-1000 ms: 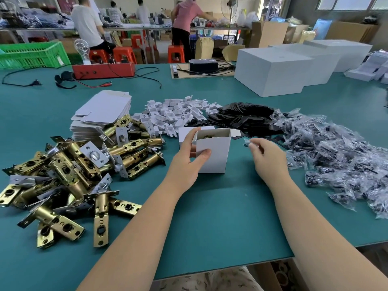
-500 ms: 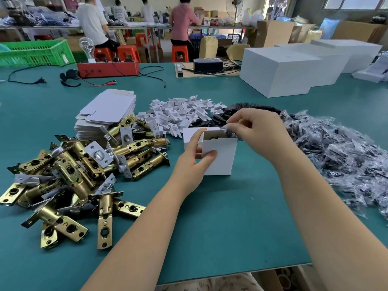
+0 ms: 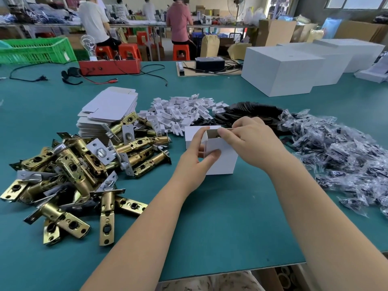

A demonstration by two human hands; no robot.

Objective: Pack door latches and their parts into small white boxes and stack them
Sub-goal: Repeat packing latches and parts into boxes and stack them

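Box [image 3: 220, 156] stands open on the bench [image 3: 231, 217], left hand [image 3: 195, 162] gripping its side, and the right hand [image 3: 252, 141] has now come from the bag pile [image 3: 340, 156] to pinch something into its mouth, so this one's nearly packed.

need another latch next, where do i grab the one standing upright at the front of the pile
Grip the brass body of the latch mid-length, coming from the right: that side faces bare table, while other latches crowd its left and its faceplate tops it.
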